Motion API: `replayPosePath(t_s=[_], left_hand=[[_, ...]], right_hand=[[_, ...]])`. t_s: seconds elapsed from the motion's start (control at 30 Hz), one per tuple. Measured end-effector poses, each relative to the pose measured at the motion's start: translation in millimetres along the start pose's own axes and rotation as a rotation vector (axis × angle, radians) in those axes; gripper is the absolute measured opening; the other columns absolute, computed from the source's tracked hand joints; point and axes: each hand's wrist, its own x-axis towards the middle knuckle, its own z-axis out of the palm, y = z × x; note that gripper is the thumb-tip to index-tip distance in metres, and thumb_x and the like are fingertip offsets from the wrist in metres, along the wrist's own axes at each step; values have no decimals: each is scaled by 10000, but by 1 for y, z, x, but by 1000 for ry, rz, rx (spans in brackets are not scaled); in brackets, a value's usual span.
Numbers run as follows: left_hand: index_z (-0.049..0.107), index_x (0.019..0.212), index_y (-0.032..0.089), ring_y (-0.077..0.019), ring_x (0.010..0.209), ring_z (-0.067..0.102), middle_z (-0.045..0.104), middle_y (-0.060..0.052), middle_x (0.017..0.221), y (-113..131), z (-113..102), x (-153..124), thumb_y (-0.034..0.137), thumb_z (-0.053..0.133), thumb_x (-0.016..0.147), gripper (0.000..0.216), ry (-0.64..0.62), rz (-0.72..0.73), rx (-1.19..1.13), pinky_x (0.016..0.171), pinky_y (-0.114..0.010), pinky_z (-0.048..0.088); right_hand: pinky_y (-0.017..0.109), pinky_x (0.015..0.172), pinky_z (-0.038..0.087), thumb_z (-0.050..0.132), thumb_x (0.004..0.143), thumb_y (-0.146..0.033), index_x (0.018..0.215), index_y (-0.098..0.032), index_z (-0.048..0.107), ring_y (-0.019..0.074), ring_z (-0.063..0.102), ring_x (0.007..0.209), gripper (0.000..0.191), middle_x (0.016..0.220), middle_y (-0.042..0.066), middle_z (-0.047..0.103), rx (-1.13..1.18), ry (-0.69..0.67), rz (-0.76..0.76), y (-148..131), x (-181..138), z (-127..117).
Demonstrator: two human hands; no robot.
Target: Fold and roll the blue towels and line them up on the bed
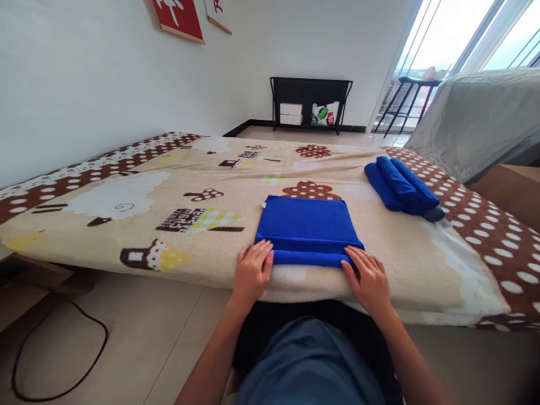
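A blue towel (307,225) lies flat on the patterned blanket (169,214) near the bed's front edge, its near edge rolled into a narrow band. My left hand (252,271) rests at the left end of that rolled edge, fingers flat and slightly spread, touching it. At the right end, my right hand (368,277) lies the same way, fingertips against the roll. Neither hand grips anything. Two rolled blue towels (400,183) lie side by side further back on the right.
The bed's front edge runs just before my hands, with tiled floor below and a black cable (59,360) at the left. A grey covered sofa (476,124) stands at the right. A black rack (310,104) and a small table (415,93) stand by the far wall.
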Motion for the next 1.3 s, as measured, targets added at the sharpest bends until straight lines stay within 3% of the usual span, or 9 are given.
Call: replayPosePath(t_s=[0.2,0.33,0.47,0.67,0.9,1.0,1.1,1.2,1.3], left_hand=[[687,1159,222,-255,1197,642,740,-41,1191,22,-1,4,183,486,1001,259,114,-17,112,1132,-549,228],[641,1259,163,-212,1243,615,685,-71,1303,60,16,14,207,444,1016,316,-100,195,3,1086,-415,372],[576,1359,152,-232,1332,544,593,-93,1422,77,28,21,269,392,1031,394,-214,140,8,1095,-430,393],[585,1371,197,-273,1388,480,552,-90,1464,41,15,22,409,370,1038,449,-191,-63,126,1117,-494,355],[578,1380,234,-274,1389,477,554,-82,1465,-9,-4,15,396,360,1038,436,-181,-185,132,1158,-535,268],[613,1325,261,-290,1391,466,569,-84,1453,-10,-13,11,363,403,1033,374,-100,-163,153,1156,-576,205],[628,1302,282,-290,1347,493,589,-99,1416,-8,-26,8,290,475,1008,332,5,-89,160,1109,-517,270],[652,1257,309,-238,1156,605,673,-68,1237,-12,-38,8,185,475,984,348,-100,50,77,1004,-424,367],[665,1214,303,-205,1057,631,699,-30,1132,-20,-47,9,158,470,962,350,-231,130,2,959,-382,384]], right_hand=[[486,1103,246,513,1002,-270,1164,-190,669,244,645,1145,239,1184,63,722,-98,95,59,-15,3,0],[392,1050,343,462,1007,-206,1206,-194,668,197,644,1144,286,1222,57,708,32,-30,-52,-50,16,7],[378,1072,355,398,1035,-257,1329,-191,611,205,567,1279,369,1368,71,621,48,-169,-101,-67,29,14],[418,1081,351,419,1033,-453,1345,-165,594,245,539,1319,460,1398,101,592,-82,-166,-3,-40,26,11],[420,1089,344,408,1038,-446,1325,-159,592,242,540,1318,445,1377,95,612,-157,-91,40,6,11,5],[414,1079,356,495,1011,-414,1291,-178,614,239,564,1283,385,1349,89,633,-128,19,10,15,5,3],[399,1032,380,609,958,-353,1202,-230,670,226,615,1186,281,1303,69,661,-95,149,-9,22,-2,-1],[389,992,394,630,939,-289,1056,-275,725,203,647,1098,151,1215,34,698,-35,143,-61,30,-7,-6],[387,971,416,596,948,-297,1114,-282,717,202,641,1094,206,1210,39,691,30,43,-94,38,-10,-13]])
